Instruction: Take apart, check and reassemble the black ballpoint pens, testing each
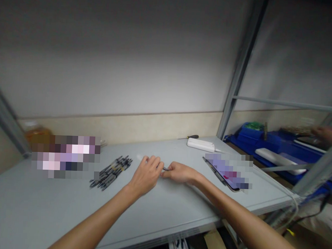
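Note:
Over the middle of the grey table, my left hand and my right hand are close together, both closed. Between them shows a short piece of a slim dark pen, pinched by the right hand's thumb and fingers. Its other end runs into the curled left hand, and most of it is hidden. To the left of my left hand lies a pile of dark and grey pens. Another pen lies along the edge of a phone, right of my right hand.
A white power strip and a screwdriver lie near the wall. At the back left are a blurred-out item and an amber container. Beyond the metal post, another person's hand is over blue trays.

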`<state>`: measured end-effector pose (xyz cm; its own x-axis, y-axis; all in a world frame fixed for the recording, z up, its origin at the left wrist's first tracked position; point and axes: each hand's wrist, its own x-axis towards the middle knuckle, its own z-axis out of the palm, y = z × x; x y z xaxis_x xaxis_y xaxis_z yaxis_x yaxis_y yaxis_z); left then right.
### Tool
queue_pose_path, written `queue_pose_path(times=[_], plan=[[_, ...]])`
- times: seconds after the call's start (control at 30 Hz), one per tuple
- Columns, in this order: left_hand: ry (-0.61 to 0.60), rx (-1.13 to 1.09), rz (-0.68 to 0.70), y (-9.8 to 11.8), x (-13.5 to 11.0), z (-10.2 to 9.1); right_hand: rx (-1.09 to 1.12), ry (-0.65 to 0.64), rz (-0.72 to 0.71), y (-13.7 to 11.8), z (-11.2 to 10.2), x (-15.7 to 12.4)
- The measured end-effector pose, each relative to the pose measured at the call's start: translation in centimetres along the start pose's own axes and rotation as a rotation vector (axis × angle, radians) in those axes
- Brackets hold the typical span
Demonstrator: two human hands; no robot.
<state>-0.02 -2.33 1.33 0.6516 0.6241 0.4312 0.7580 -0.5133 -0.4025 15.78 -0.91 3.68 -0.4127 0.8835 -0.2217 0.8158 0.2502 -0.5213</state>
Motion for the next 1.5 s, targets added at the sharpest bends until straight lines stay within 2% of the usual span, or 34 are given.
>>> queue_pose_path(times=[0.17,0.27,0.4,0.57,0.63,0.77,0.87,0.93,1.13,1.23,1.4,1.5], plan=[[-0.017,0.005,-0.079,-0.3,0.3,1.2,-0.360,0.352,-0.002,-0.6,1.6,0.1],[-0.101,-0.032,-0.127,-0.5,0.4,1.6,-0.519,0.460,-0.032,-0.8,2.4,0.4],[-0.229,-0.074,-0.245,-0.6,0.8,1.8,-0.605,0.483,-0.086,-0.7,2.5,0.9],[-0.300,-0.154,-0.361,-0.2,1.3,1.9,-0.665,0.512,-0.134,0.1,2.1,1.6],[-0.269,-0.249,-0.328,-0.2,1.3,2.1,-0.673,0.515,-0.127,0.6,2.0,1.7],[-0.062,-0.388,-0.125,-0.8,0.8,2.4,-0.650,0.512,-0.024,1.8,1.4,1.7],[-0.024,-0.454,-0.078,-1.1,0.4,2.7,-0.648,0.494,-0.045,2.3,1.0,1.5],[-0.055,-0.570,-0.119,-1.1,0.2,2.9,-0.650,0.491,-0.086,2.5,0.9,1.3],[-0.211,-1.098,-0.338,-1.1,-0.2,2.5,-0.649,0.509,-0.167,2.0,1.2,0.9],[-0.176,-1.079,-0.341,-1.5,-0.3,2.0,-0.646,0.502,-0.169,1.8,1.6,1.0],[0.007,-0.931,-0.280,-2.0,-0.4,1.3,-0.614,0.501,-0.075,2.0,1.8,1.3],[0.025,-0.853,-0.246,-2.4,-0.6,1.4,-0.607,0.487,-0.053,2.0,1.9,1.4]])
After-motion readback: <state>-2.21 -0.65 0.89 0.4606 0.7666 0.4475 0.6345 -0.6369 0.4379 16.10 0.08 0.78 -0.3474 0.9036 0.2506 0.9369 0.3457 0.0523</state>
